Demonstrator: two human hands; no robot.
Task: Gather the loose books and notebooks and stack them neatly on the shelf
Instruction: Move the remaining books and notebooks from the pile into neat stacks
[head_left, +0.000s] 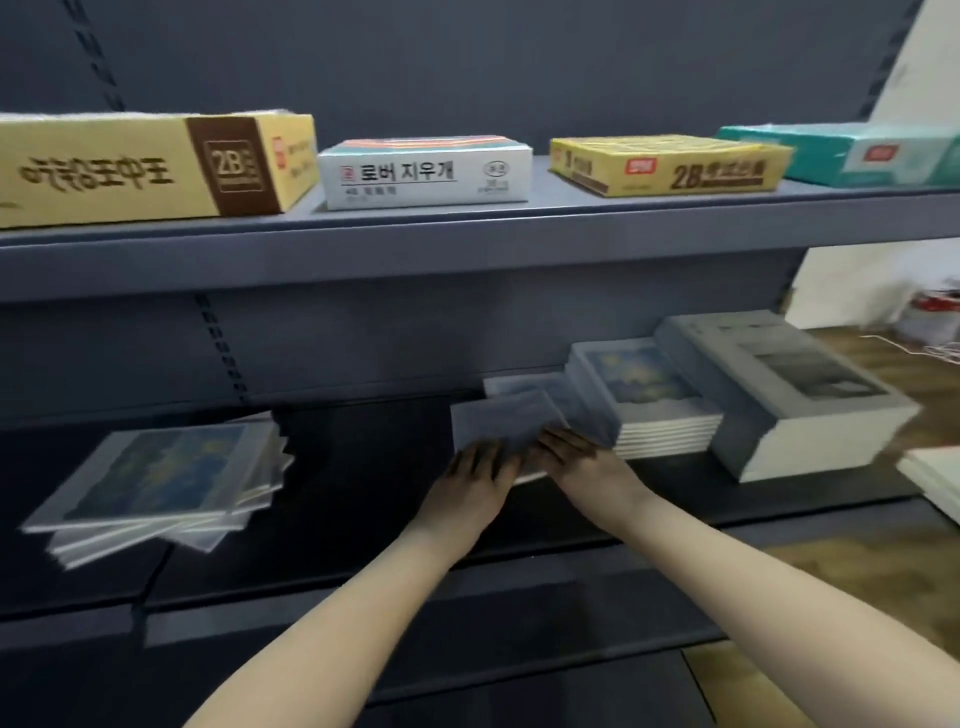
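Holding thin, flat rectangular notebook (506, 423)

Matt dark-grey metal shelf (467, 244), printed cardboard boxes (426, 174) with a slight sheen, glossy paper covers on the notebooks (156, 473), matt grey cover on the thick books (789, 384), brown wood-look floor (883, 566)

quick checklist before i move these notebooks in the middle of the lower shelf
1. Hands on the middle notebooks: ok, left hand and right hand both touch them.
2. Those notebooks squared up: not ok, the top one lies skewed.
3. Grip secure: cannot tell, blurred.
4. Neighbouring blue stack tidy: ok.
5. The left pile tidy: not ok, fanned out.
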